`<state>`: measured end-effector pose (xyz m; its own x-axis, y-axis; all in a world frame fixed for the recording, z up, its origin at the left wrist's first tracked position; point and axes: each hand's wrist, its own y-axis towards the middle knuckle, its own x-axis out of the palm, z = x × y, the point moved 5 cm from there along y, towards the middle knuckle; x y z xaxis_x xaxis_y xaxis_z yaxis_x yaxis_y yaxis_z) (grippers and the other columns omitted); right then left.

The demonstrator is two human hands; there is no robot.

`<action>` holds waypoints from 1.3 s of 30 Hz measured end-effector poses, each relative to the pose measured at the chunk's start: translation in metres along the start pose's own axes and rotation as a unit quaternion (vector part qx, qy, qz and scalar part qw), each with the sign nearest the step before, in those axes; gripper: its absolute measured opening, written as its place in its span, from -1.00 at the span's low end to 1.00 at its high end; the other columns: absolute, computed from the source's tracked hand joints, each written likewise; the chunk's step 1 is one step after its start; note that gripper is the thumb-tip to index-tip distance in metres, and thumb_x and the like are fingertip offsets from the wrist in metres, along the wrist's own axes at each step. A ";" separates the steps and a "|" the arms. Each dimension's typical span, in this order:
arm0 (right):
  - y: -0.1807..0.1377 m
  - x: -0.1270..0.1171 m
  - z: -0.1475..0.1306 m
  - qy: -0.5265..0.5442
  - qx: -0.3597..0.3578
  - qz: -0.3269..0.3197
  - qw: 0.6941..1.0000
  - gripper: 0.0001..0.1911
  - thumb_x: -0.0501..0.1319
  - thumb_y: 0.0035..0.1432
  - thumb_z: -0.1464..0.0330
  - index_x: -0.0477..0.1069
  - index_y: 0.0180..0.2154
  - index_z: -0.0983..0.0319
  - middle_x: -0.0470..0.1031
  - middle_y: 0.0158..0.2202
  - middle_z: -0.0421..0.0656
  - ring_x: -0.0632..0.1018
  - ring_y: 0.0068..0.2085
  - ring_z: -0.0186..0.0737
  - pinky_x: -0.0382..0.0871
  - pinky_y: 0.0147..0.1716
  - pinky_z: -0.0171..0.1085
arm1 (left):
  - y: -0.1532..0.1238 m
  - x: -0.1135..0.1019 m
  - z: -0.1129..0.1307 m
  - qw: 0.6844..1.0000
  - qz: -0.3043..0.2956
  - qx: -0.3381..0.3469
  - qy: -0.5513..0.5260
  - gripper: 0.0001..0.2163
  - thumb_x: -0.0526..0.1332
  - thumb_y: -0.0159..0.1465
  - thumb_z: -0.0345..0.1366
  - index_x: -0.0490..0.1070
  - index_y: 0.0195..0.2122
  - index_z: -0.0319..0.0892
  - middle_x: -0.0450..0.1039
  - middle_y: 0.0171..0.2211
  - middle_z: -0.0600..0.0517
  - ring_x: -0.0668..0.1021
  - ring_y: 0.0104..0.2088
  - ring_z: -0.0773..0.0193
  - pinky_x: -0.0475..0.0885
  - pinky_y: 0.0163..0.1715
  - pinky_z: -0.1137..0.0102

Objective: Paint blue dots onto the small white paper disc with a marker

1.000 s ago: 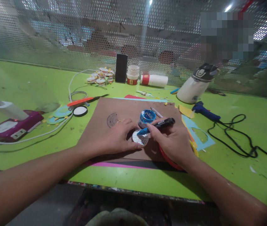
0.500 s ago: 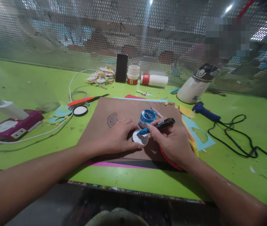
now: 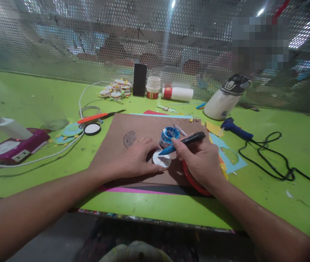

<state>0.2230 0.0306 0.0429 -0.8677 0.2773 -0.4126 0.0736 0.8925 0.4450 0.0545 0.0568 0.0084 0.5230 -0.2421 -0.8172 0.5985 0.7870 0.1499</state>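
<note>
My left hand [image 3: 140, 157] lies on the brown board [image 3: 108, 145] and grips a round white disc [image 3: 164, 163] between thumb and fingers. Dark marks pattern the disc's upper face. In my right hand [image 3: 202, 162] is a marker [image 3: 188, 140], black at the back and blue toward its front. Its tip is at the disc's upper part; whether it touches, I cannot tell. Just behind the disc stands an open jar [image 3: 168, 133], smeared with blue. A clear protractor [image 3: 129, 139] lies beyond my left hand. Part of a red ring-shaped thing [image 3: 191, 180] shows beneath my right hand.
Left are a purple power strip [image 3: 31, 142], an orange cutter [image 3: 93, 118] and a black-rimmed disc [image 3: 92, 128]. A phone [image 3: 140, 80], paper cups [image 3: 153, 91] and a white bottle [image 3: 219, 103] stand behind. A blue-handled tool [image 3: 238, 130] with black cord lies right.
The back end of the marker has risen slightly, and my right hand has shifted a little around it. My left hand keeps its grip on the disc. The whole view has drifted slightly.
</note>
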 end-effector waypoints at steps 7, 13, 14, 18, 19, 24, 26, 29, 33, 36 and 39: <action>0.002 -0.009 -0.003 0.000 -0.037 0.049 0.998 -0.64 0.31 0.17 0.19 0.46 -0.59 0.23 0.46 -0.63 -0.26 0.43 -0.58 -0.39 0.36 -0.51 -0.37 | 0.000 -0.001 0.001 1.000 0.000 -0.012 0.003 -0.59 0.37 0.12 0.02 0.44 -0.15 -0.15 0.40 -0.17 -0.03 0.43 -0.15 0.08 0.33 -0.21 0.26; 0.000 -0.004 0.002 -0.004 -0.024 0.005 1.000 -0.65 0.28 0.20 0.18 0.47 -0.54 0.25 0.43 -0.64 -0.27 0.43 -0.58 -0.38 0.36 -0.53 -0.38 | 0.000 -0.001 0.002 1.000 0.007 -0.014 0.006 -0.57 0.39 0.10 0.01 0.44 -0.14 -0.17 0.41 -0.17 -0.04 0.43 -0.14 0.06 0.33 -0.19 0.24; 0.000 -0.002 0.003 -0.001 -0.020 -0.004 1.000 -0.66 0.28 0.21 0.18 0.48 -0.53 0.25 0.43 -0.64 -0.27 0.43 -0.58 -0.38 0.35 -0.53 -0.38 | 0.000 -0.001 0.002 1.000 0.005 -0.016 0.008 -0.58 0.39 0.10 0.00 0.44 -0.15 -0.18 0.41 -0.18 -0.04 0.43 -0.14 0.06 0.33 -0.19 0.24; 0.000 0.000 0.003 0.013 -0.027 -0.034 0.999 -0.74 0.27 0.22 0.21 0.51 -0.41 0.25 0.46 -0.59 -0.27 0.46 -0.56 -0.37 0.36 -0.52 -0.39 | 0.001 -0.001 0.002 1.000 0.003 -0.010 0.014 -0.59 0.39 0.10 -0.02 0.43 -0.16 -0.20 0.40 -0.19 -0.04 0.43 -0.17 0.08 0.33 -0.22 0.25; 0.000 0.001 0.002 0.015 -0.029 -0.038 0.999 -0.76 0.27 0.22 0.22 0.52 -0.38 0.25 0.47 -0.59 -0.27 0.46 -0.56 -0.38 0.36 -0.52 -0.39 | 0.001 -0.001 0.002 1.000 0.004 -0.007 0.014 -0.59 0.39 0.11 -0.02 0.43 -0.16 -0.20 0.39 -0.20 -0.04 0.42 -0.18 0.08 0.33 -0.23 0.25; -0.001 0.002 -0.003 0.019 -0.036 -0.041 0.998 -0.77 0.27 0.22 0.26 0.52 -0.41 0.26 0.47 -0.59 -0.28 0.46 -0.56 -0.40 0.36 -0.51 -0.42 | 0.000 0.000 0.000 1.000 0.006 -0.011 0.014 -0.60 0.38 0.10 -0.01 0.43 -0.18 -0.19 0.39 -0.20 -0.04 0.42 -0.18 0.08 0.33 -0.23 0.24; -0.001 0.003 -0.004 0.014 -0.039 -0.044 0.998 -0.75 0.26 0.22 0.27 0.51 -0.45 0.26 0.47 -0.60 -0.28 0.45 -0.56 -0.41 0.36 -0.51 -0.42 | 0.000 0.000 0.000 1.000 0.007 -0.010 0.011 -0.60 0.38 0.11 -0.02 0.42 -0.17 -0.18 0.39 -0.19 -0.04 0.42 -0.16 0.07 0.33 -0.22 0.24; 0.000 0.003 -0.005 -0.002 -0.052 -0.040 0.998 -0.76 0.27 0.21 0.28 0.52 -0.46 0.26 0.46 -0.61 -0.28 0.43 -0.57 -0.41 0.33 -0.52 -0.41 | 0.000 0.000 0.000 1.000 0.007 -0.008 0.010 -0.62 0.37 0.12 -0.04 0.42 -0.16 -0.16 0.40 -0.19 -0.03 0.43 -0.16 0.07 0.33 -0.21 0.24; -0.001 0.003 -0.006 -0.021 -0.068 -0.035 0.997 -0.78 0.26 0.22 0.28 0.53 -0.43 0.25 0.45 -0.61 -0.30 0.41 -0.58 -0.42 0.32 -0.51 -0.41 | 0.001 -0.001 0.002 1.000 0.000 -0.011 0.011 -0.62 0.38 0.11 -0.04 0.43 -0.15 -0.16 0.39 -0.20 -0.03 0.42 -0.17 0.08 0.35 -0.21 0.23; -0.002 0.003 -0.005 -0.020 -0.065 -0.034 0.997 -0.80 0.27 0.20 0.28 0.55 -0.42 0.25 0.45 -0.62 -0.30 0.41 -0.58 -0.41 0.31 -0.53 -0.40 | 0.001 -0.001 0.002 1.000 0.000 -0.015 0.010 -0.61 0.39 0.11 -0.05 0.43 -0.15 -0.16 0.39 -0.20 -0.03 0.42 -0.16 0.07 0.35 -0.21 0.22; -0.002 0.003 -0.004 -0.010 -0.053 -0.038 0.998 -0.80 0.28 0.20 0.26 0.55 -0.40 0.25 0.46 -0.61 -0.29 0.43 -0.57 -0.39 0.32 -0.52 -0.39 | 0.001 -0.001 0.002 1.000 0.003 -0.014 0.014 -0.62 0.39 0.10 -0.04 0.44 -0.16 -0.16 0.39 -0.20 -0.03 0.42 -0.17 0.07 0.34 -0.22 0.22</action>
<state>0.2184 0.0280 0.0436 -0.8591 0.2172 -0.4634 -0.0455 0.8694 0.4919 0.0559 0.0566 0.0100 0.5099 -0.2218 -0.8311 0.5781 0.8039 0.1402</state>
